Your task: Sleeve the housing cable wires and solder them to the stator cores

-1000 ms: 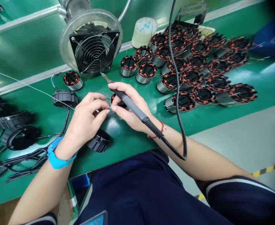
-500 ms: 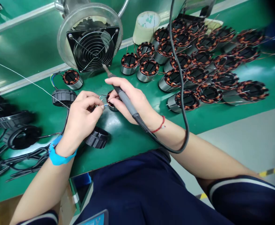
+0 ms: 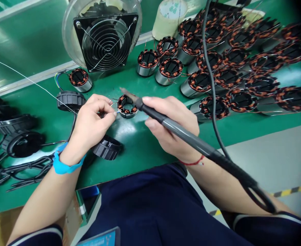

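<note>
My left hand (image 3: 92,118) pinches thin wire leads beside a small copper-wound stator (image 3: 127,106) standing on the green bench (image 3: 145,143). My right hand (image 3: 173,124) grips a black soldering iron (image 3: 170,124); its tip rests over the stator's top rim. The iron's cord (image 3: 211,78) loops up and away on the right. A fine solder wire (image 3: 24,78) runs from the far left toward my left hand. A blue strap (image 3: 63,164) circles my left wrist.
A fume fan (image 3: 105,37) stands behind the stator. Several wound stators (image 3: 229,68) crowd the right side, with a tape roll (image 3: 169,17) behind. Another wired stator (image 3: 79,79) and black round housings with cables (image 3: 22,143) lie left. A black cap (image 3: 106,147) sits near the bench edge.
My right hand has pulled back to the right and tilted the iron flatter, uncovering the stator. My left hand keeps its pinch on the leads. The view has shifted slightly.
</note>
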The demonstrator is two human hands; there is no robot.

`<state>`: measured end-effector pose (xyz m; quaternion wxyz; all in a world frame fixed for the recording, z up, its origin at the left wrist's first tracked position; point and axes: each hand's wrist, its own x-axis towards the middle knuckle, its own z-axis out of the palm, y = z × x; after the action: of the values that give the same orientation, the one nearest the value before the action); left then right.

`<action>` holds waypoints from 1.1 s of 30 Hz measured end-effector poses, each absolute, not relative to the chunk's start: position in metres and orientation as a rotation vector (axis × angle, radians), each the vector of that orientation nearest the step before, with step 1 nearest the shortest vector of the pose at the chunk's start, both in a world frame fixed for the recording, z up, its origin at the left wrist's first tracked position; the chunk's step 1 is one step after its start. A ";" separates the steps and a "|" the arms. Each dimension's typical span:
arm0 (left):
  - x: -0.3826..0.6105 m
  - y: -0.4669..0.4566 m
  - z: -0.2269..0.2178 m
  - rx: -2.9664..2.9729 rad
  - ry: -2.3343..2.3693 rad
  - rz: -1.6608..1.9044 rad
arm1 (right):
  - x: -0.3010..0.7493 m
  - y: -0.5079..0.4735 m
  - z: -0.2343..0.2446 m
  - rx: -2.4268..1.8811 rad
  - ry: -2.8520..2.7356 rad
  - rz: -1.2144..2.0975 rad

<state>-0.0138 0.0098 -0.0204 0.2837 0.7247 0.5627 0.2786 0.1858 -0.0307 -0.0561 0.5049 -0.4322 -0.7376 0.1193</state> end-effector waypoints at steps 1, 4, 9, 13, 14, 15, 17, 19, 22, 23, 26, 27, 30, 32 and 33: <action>-0.014 0.010 -0.021 1.912 1.505 0.743 | 0.186 -0.034 -0.058 -1.015 -1.742 0.260; -0.013 0.010 -0.023 1.811 1.492 0.749 | 0.186 -0.041 -0.068 -0.955 -1.621 0.212; -0.013 0.011 -0.025 1.680 1.462 0.780 | 0.188 -0.045 -0.076 -0.881 -1.541 0.313; -0.012 0.011 -0.024 1.633 1.489 0.781 | 0.188 -0.044 -0.077 -0.840 -1.543 0.352; -0.012 0.011 -0.024 1.626 1.499 0.775 | 0.188 -0.044 -0.078 -0.825 -1.541 0.348; -0.012 0.011 -0.024 1.620 1.505 0.771 | 0.187 -0.044 -0.078 -0.816 -1.543 0.344; -0.011 0.011 -0.023 1.614 1.511 0.768 | 0.187 -0.044 -0.078 -0.824 -1.562 0.336; -0.010 0.011 -0.022 1.617 1.513 0.767 | 0.187 -0.044 -0.078 -0.871 -1.596 0.328; -0.010 0.010 -0.022 1.612 1.518 0.769 | 0.187 -0.045 -0.076 -0.923 -1.633 0.306; -0.010 0.010 -0.022 1.605 1.517 0.770 | 0.187 -0.045 -0.076 -0.926 -1.635 0.301; -0.010 0.010 -0.022 1.580 1.509 0.777 | 0.187 -0.045 -0.077 -0.914 -1.623 0.298; -0.010 0.011 -0.023 1.573 1.502 0.784 | 0.187 -0.045 -0.077 -0.909 -1.621 0.296; -0.011 0.011 -0.024 1.558 1.470 0.801 | 0.187 -0.044 -0.079 -0.905 -1.624 0.291; -0.011 0.012 -0.024 1.554 1.466 0.806 | 0.187 -0.044 -0.079 -0.898 -1.623 0.297; -0.011 0.012 -0.024 1.552 1.471 0.804 | 0.187 -0.044 -0.079 -0.892 -1.617 0.305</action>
<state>-0.0110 0.0115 -0.0243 0.4154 0.6180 0.5857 0.3201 0.1873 -0.0438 -0.0793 0.5932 -0.3836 -0.6955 0.1311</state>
